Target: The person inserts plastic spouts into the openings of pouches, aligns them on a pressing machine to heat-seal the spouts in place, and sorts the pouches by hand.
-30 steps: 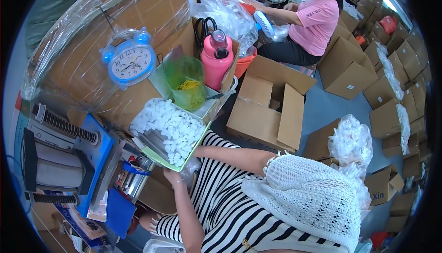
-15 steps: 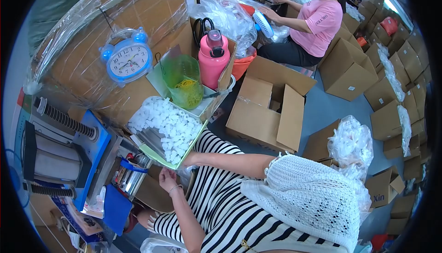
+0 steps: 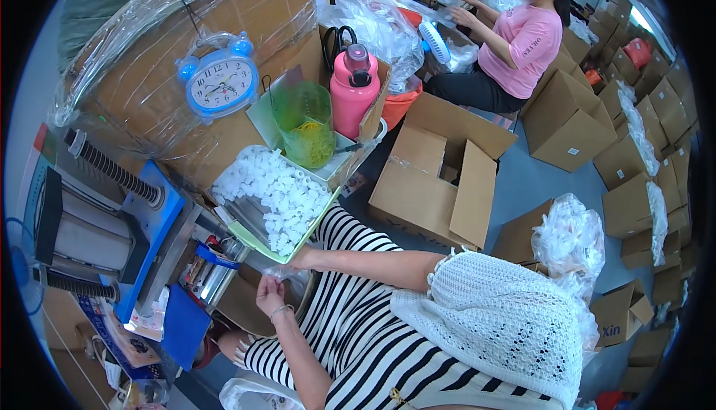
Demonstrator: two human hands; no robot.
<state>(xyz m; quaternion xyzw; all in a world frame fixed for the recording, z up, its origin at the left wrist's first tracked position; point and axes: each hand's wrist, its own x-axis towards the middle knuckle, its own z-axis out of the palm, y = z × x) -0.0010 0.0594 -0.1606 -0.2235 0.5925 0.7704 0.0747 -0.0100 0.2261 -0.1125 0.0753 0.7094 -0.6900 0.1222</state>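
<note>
From where I'm standing, the clear plastic [image 3: 282, 270] sits between the two hands, just below the near corner of the green-rimmed tray [image 3: 257, 244] heaped with small white pieces [image 3: 280, 197]. The left hand [image 3: 271, 296] has its thumb and fingers drawn nearly together, and they seem to pinch the edge of that film; the right hand [image 3: 304, 258] reaches in beside the tray corner, its fingertips too hidden for me to tell how far they are open or whether they have hold of anything. To handle such flimsy stuff well, I'd say, take only a small fold between thumb and fingertip, keep the other hand close to steady it, and pull gently, so it neither creases nor tears (thin film does love to cling to skin). I'd also keep knuckles and wrists off the tray, since a bump at that rim could tip white pieces down into the open cardboard box [image 3: 242, 302] beneath. Compared with a second ago, the left hand has come away from the rim, where it was nearly tucked under the tray, and more of the film shows between the hands. Across the way, the co-worker in pink [image 3: 526, 44], who was reaching forward over the work there, now has both hands raised.
</note>
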